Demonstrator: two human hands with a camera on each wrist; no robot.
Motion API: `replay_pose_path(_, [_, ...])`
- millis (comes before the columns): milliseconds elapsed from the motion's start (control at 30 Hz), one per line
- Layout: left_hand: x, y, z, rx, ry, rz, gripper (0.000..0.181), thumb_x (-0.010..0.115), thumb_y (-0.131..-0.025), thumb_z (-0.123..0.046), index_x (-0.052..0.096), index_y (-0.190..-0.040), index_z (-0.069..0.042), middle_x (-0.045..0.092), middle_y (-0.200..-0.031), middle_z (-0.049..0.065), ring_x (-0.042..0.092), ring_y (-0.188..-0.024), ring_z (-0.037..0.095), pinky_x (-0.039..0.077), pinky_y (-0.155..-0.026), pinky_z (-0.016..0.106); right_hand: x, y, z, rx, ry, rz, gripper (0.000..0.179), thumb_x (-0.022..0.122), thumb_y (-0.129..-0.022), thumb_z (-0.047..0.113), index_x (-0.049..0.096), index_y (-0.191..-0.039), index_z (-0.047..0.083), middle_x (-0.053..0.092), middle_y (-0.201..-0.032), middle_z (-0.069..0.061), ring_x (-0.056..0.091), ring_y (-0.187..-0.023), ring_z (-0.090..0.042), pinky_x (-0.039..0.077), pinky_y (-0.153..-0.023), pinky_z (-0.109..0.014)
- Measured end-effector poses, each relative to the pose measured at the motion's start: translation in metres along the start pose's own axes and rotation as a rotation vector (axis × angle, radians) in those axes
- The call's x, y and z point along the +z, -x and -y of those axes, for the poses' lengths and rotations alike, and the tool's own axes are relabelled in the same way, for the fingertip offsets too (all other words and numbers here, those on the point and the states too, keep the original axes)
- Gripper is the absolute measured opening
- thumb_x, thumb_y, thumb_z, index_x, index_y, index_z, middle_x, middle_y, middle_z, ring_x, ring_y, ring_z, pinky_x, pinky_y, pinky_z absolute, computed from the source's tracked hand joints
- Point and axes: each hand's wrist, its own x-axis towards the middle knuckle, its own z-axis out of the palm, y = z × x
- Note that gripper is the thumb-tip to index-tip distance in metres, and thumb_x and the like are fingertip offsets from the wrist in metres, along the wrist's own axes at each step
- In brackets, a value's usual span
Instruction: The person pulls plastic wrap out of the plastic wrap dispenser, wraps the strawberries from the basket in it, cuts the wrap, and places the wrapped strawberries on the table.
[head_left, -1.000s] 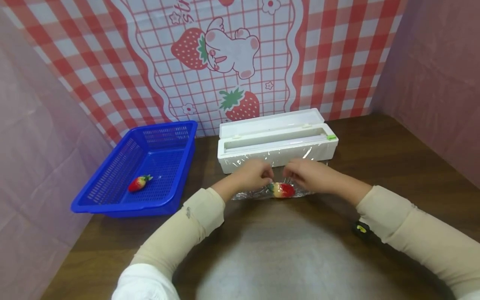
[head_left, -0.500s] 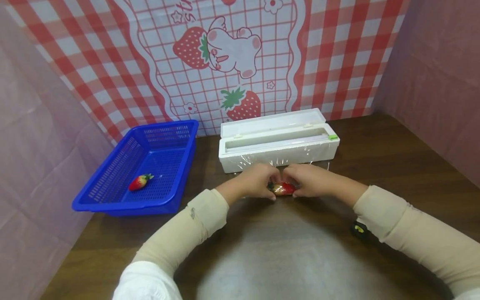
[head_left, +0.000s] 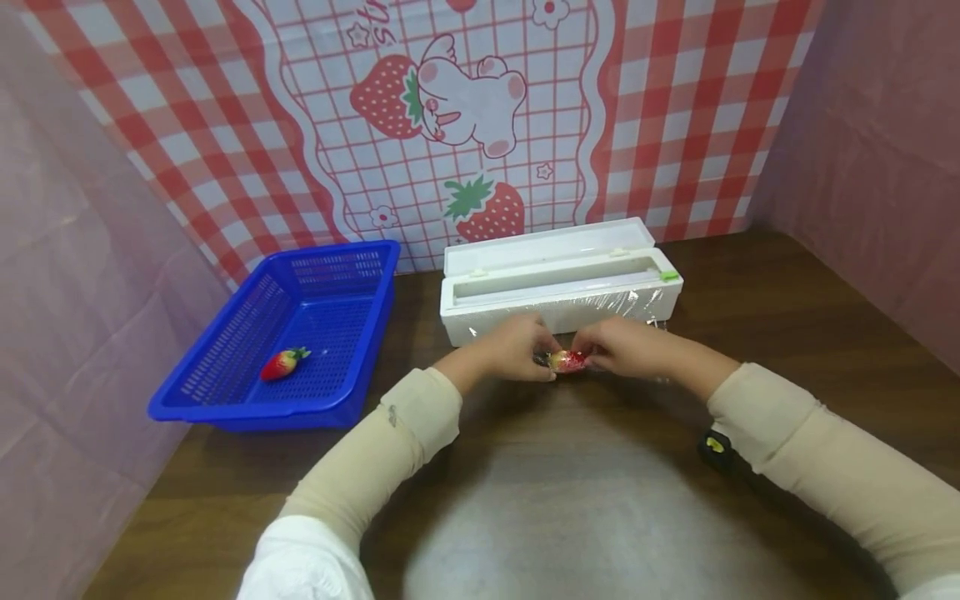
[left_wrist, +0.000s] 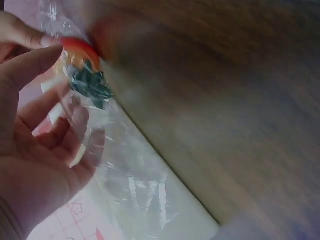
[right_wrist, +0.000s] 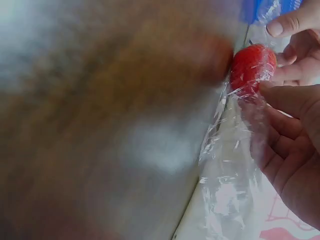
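A red and pale yellow strawberry with green leaves is wrapped in clear cling film, between both hands just in front of the white box. My left hand holds its leafy end, thumb and fingers on the film. At the red tip, my right hand pinches the film and the fruit. Loose cling film trails past the leaves in the left wrist view. More film stretches beyond the red tip in the right wrist view, over the right fingers.
The long white box stands behind the hands, lid up, a green piece at its right end. A blue basket at the left holds another strawberry. A small black and yellow object lies by the right sleeve.
The strawberry lay on spread film, with both hands lifting the film's far edge. The hands then closed in around it, and the wrapped fruit has shifted slightly toward the box.
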Motion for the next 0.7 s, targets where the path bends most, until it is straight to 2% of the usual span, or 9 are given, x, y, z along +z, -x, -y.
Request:
replay_pose_path(100, [0.0,-0.003,-0.003,-0.034,-0.086,-0.012,0.024,0.073,-0.087,-0.032,0.074,-0.096,-0.009,0.064,-0.082,-0.002,0.053,-0.077,0.012,0.044,-0.07,0.024,-0.001,-0.003,-0.004,-0.004,0.01,-0.006,0.01,0.068,-0.087,-0.001,0.072,-0.095,0.002,0.071,-0.089,-0.003,0.065,-0.084,-0.018,0.055,-0.076,-0.042])
replay_pose_path(200, [0.002,-0.005,-0.007,-0.104,-0.09,-0.039,0.023,0.07,-0.09,-0.029,0.068,-0.099,-0.007,0.063,-0.08,-0.001,0.055,-0.073,0.012,0.046,-0.067,0.025,0.0,-0.006,-0.008,0.002,0.029,-0.025,0.012,0.067,-0.087,-0.001,0.073,-0.097,0.001,0.072,-0.091,-0.005,0.067,-0.086,-0.021,0.055,-0.078,-0.043])
replay_pose_path(300, [0.003,-0.006,-0.008,-0.154,-0.091,-0.064,0.023,0.066,-0.093,-0.023,0.062,-0.109,-0.007,0.066,-0.091,0.002,0.06,-0.081,0.014,0.05,-0.074,0.027,0.004,-0.009,-0.01,-0.008,0.071,-0.086,0.013,0.068,-0.085,-0.003,0.071,-0.098,-0.001,0.07,-0.092,-0.007,0.066,-0.088,-0.025,0.054,-0.079,-0.045])
replay_pose_path(400, [0.004,-0.008,-0.009,-0.178,-0.117,-0.069,0.017,0.062,-0.094,-0.02,0.063,-0.107,-0.008,0.067,-0.094,0.002,0.062,-0.085,0.016,0.051,-0.077,0.027,0.005,-0.012,-0.009,-0.023,0.109,-0.173,0.013,0.072,-0.081,-0.004,0.068,-0.093,0.0,0.066,-0.087,-0.008,0.062,-0.084,-0.026,0.052,-0.076,-0.045])
replay_pose_path(533, [0.003,-0.01,-0.011,-0.22,-0.273,-0.085,0.016,0.059,-0.096,-0.023,0.068,-0.099,-0.01,0.066,-0.094,0.002,0.061,-0.087,0.018,0.051,-0.076,0.03,0.005,-0.016,-0.008,-0.03,0.127,-0.213,0.014,0.074,-0.077,-0.005,0.066,-0.085,0.002,0.062,-0.08,-0.006,0.059,-0.076,-0.024,0.051,-0.07,-0.043])
replay_pose_path(633, [0.004,-0.013,-0.014,-0.229,-0.435,-0.09,0.017,0.059,-0.094,-0.023,0.072,-0.092,-0.012,0.065,-0.094,0.003,0.059,-0.086,0.02,0.052,-0.074,0.034,0.004,-0.018,-0.008,-0.023,0.132,-0.191,0.014,0.072,-0.076,-0.007,0.066,-0.085,0.001,0.062,-0.079,-0.007,0.059,-0.075,-0.023,0.052,-0.069,-0.042])
replay_pose_path(700, [0.004,-0.014,-0.016,-0.229,-0.497,-0.092,0.015,0.06,-0.092,-0.021,0.072,-0.089,-0.013,0.065,-0.093,0.003,0.06,-0.085,0.02,0.053,-0.072,0.034,0.004,-0.019,-0.008,-0.007,0.141,-0.179,0.014,0.073,-0.076,-0.006,0.067,-0.087,0.0,0.063,-0.08,-0.007,0.06,-0.075,-0.024,0.052,-0.07,-0.043])
